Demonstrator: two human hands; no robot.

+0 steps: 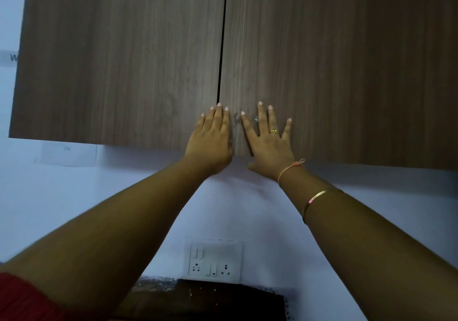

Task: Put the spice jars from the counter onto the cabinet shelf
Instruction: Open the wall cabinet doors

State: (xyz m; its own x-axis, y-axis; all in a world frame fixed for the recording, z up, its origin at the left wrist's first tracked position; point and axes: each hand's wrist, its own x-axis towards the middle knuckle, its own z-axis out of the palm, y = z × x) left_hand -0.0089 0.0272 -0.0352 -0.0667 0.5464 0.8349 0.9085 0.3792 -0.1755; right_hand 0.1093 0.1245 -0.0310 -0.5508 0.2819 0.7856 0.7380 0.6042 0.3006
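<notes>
Spice jars out of shot, cabinet (119, 60) shut, both hands flat and empty with straight fingers: left hand (210, 137) at the foot of the centre seam (223, 35), right hand (269, 139) just beside on the right door (359, 73).

Wall cabinet (124, 60), brown wood-grain, hangs with both doors closed, a narrow dark seam (222, 48) running upright between them, the shelf hidden behind; a strip of dark bench (210, 301) lies below.

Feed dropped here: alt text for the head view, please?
The left hand and right hand lie flat, fingers straight, on the closed cabinet doors by the centre gap. A switch panel is on the wall below.
</notes>
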